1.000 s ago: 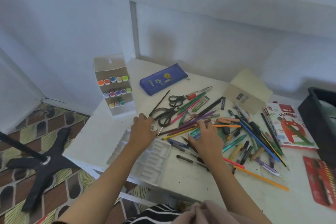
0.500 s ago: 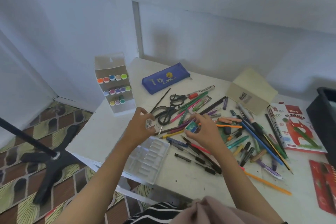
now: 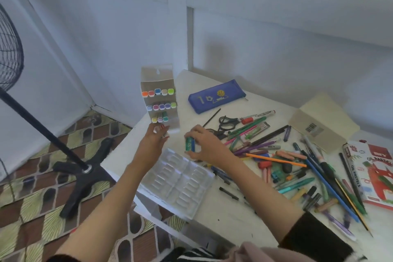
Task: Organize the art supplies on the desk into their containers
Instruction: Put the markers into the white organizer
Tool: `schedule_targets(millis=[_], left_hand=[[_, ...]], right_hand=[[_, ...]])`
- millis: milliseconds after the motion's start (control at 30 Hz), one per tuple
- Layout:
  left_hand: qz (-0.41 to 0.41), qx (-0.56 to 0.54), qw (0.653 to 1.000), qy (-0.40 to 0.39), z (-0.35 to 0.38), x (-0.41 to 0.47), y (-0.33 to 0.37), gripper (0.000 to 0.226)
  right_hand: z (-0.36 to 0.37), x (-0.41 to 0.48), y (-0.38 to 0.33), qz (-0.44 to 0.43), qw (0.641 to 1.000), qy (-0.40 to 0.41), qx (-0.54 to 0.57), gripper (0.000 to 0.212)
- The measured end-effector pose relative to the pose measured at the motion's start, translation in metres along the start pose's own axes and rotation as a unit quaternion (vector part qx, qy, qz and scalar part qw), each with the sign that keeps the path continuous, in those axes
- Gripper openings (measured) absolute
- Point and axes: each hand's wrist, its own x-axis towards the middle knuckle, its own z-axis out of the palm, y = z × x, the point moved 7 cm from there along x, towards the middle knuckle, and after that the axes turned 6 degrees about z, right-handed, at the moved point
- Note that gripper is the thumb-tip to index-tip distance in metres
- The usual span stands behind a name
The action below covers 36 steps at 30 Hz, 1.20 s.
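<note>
Between thumb and fingertips (image 3: 194,132) of my right hand (image 3: 207,144): one blue-green block (image 3: 190,144), pinched upright and held just above the far edge of the clear tray (image 3: 182,185). It could be an eraser or a sharpener, I cannot tell which.

Left hand (image 3: 153,142): fingers curled round a small pale item (image 3: 164,134), too blurred to name, held in front of the foot of the marker box (image 3: 158,83).

Handling, as I judge it:
- Keep the pinch square on the block's flat sides.
- Lower it straight into one moulded tray pocket.
- Let go only once it is seated, since the tray overhangs the desk (image 3: 223,215) edge and may tip.

Outlying stock:
- Blue pencil case (image 3: 217,95) lies beyond the hands.
- Heap of pens and pencils (image 3: 276,155) lies to the right, unsorted.
</note>
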Motion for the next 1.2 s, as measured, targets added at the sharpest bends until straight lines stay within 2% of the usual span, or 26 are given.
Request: schedule_targets(millis=[67, 133, 233, 333, 500, 567, 633, 700, 733, 800, 900, 1033, 1067, 1133, 1200], left_hand=[[-0.024, 0.008, 0.999, -0.038, 0.003, 0.004, -0.006, 0.043], [-0.032, 0.068, 0.994, -0.078, 0.006, 0.007, -0.012, 0.041], [-0.017, 0.141, 0.986, -0.088, 0.004, 0.013, -0.015, 0.043], [-0.044, 0.21, 0.968, -0.128, 0.004, 0.018, -0.017, 0.049], [-0.049, 0.249, 0.96, -0.12, -0.004, 0.027, -0.013, 0.038], [-0.029, 0.254, 0.962, -0.096, -0.009, 0.027, -0.01, 0.035], [0.007, 0.286, 0.956, -0.065, -0.011, 0.029, -0.007, 0.039], [-0.002, 0.316, 0.947, -0.06, -0.008, 0.028, -0.012, 0.041], [-0.02, 0.306, 0.948, -0.086, -0.002, 0.027, -0.016, 0.035], [-0.068, 0.309, 0.94, -0.125, 0.005, 0.024, -0.023, 0.03], [-0.09, 0.321, 0.931, -0.148, 0.01, 0.022, -0.024, 0.03], [-0.095, 0.279, 0.945, -0.141, 0.008, 0.021, -0.021, 0.041], [-0.087, 0.262, 0.952, -0.131, 0.007, 0.019, -0.021, 0.045], [-0.061, 0.216, 0.97, -0.097, 0.004, 0.012, -0.018, 0.045], [-0.055, 0.135, 0.989, -0.029, -0.003, 0.0, -0.015, 0.036]], right_hand=[[0.011, 0.022, -0.016, -0.033, 0.998, -0.019, -0.053, 0.044], [0.019, 0.041, -0.025, -0.04, 0.994, -0.027, -0.099, 0.046], [0.031, 0.063, -0.024, -0.025, 0.987, -0.042, -0.156, 0.046], [0.039, 0.073, -0.02, 0.002, 0.98, -0.042, -0.195, 0.036], [0.039, 0.08, -0.023, -0.005, 0.95, 0.013, -0.313, 0.022], [0.039, 0.082, -0.025, -0.003, 0.944, 0.032, -0.329, 0.037], [0.04, 0.089, -0.023, -0.004, 0.95, 0.045, -0.31, 0.043], [0.038, 0.09, -0.029, 0.011, 0.949, 0.048, -0.312, 0.041], [0.037, 0.088, -0.032, 0.016, 0.943, 0.052, -0.329, 0.036], [0.043, 0.085, -0.029, 0.032, 0.944, -0.002, -0.329, 0.02], [0.05, 0.084, -0.018, 0.066, 0.952, -0.051, -0.296, 0.031], [0.045, 0.073, -0.024, 0.038, 0.964, -0.038, -0.26, 0.045], [0.045, 0.069, -0.024, 0.024, 0.97, -0.028, -0.239, 0.05], [0.039, 0.058, -0.024, -0.017, 0.978, 0.044, -0.202, 0.052], [0.025, 0.036, -0.019, -0.029, 0.976, 0.153, -0.155, 0.04]])
